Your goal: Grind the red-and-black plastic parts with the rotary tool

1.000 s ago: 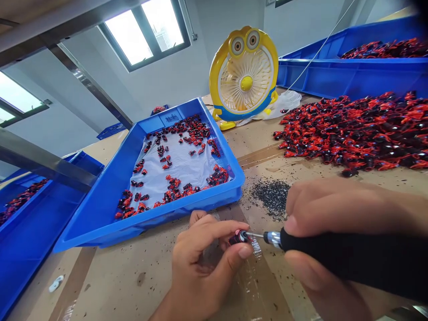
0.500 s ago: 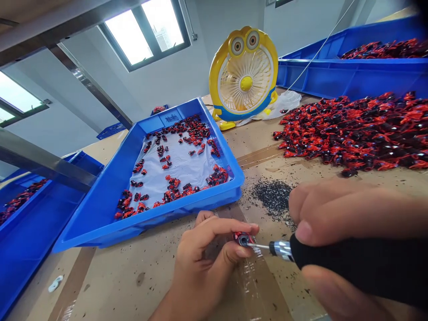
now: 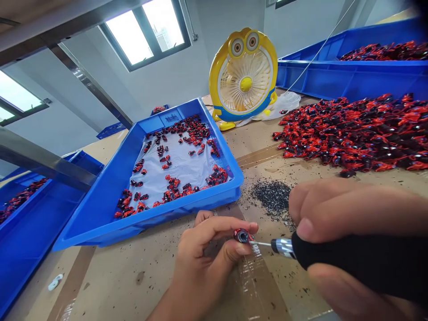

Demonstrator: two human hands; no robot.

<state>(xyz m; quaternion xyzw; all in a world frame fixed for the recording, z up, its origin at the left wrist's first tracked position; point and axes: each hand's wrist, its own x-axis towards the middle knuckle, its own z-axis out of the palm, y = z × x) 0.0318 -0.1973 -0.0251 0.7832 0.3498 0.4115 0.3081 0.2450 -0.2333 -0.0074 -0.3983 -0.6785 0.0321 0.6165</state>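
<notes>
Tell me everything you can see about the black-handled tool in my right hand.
The tool has a thick, matte black handle, a shiny silver collar, a short black ring and a thin, metallic-looking shaft. It points left, nearly level, its handle gripped by your right hand. The tip is at the red-and-black part in your left hand; contact is unclear.

The brown tabletop (image 3: 117, 272) carries 1 blue tray (image 3: 103, 198) at left, 1 yellow fan (image 3: 245, 84) at the far side, a heap of red-and-black pieces (image 3: 351, 133) at right, black shavings (image 3: 272, 194) between tray and heap, and strips of tape (image 3: 267, 290).
</notes>
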